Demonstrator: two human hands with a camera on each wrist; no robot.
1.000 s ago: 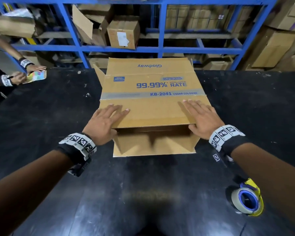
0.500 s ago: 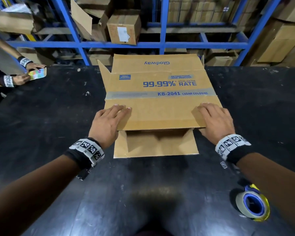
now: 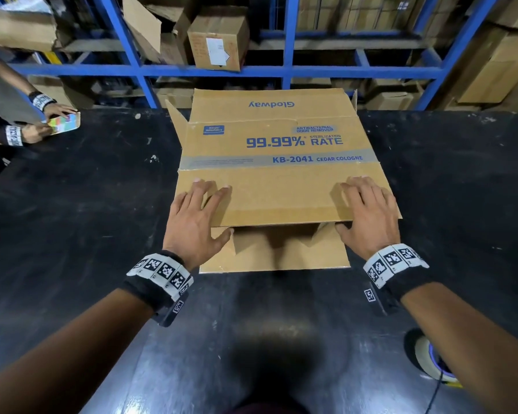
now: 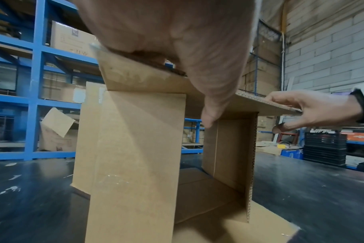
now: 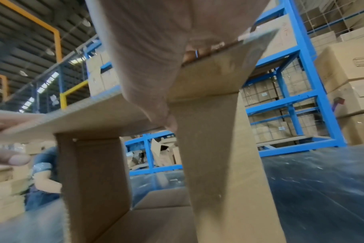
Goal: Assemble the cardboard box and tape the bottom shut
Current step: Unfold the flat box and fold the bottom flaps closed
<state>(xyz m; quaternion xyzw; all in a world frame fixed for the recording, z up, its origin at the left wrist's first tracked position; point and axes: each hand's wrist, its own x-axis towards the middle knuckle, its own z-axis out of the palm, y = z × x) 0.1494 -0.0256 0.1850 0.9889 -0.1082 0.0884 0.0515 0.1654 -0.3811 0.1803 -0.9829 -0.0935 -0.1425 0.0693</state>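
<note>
A brown printed cardboard box (image 3: 275, 174) lies on its side on the black table (image 3: 72, 234), its open end facing me. My left hand (image 3: 198, 216) lies flat on the near left corner of the top flap, fingers straight, with the thumb hanging below the flap's edge. At the near right corner my right hand (image 3: 368, 210) rests the same way. The left wrist view shows the left side flap (image 4: 139, 148) standing upright under my left hand (image 4: 177, 41), and my right hand (image 4: 314, 108) on the flap edge. The bottom flap (image 3: 281, 258) lies flat on the table.
A tape roll (image 3: 428, 363) sits on the table at the near right, partly hidden by my right forearm. Another person's hands (image 3: 42, 121) work on a colourful item at the far left. Blue racking (image 3: 222, 71) with boxes stands behind the table.
Both hands have slid back to the near edge of the top flap, and the thumbs now hang below it. The top panel looks slightly higher.
</note>
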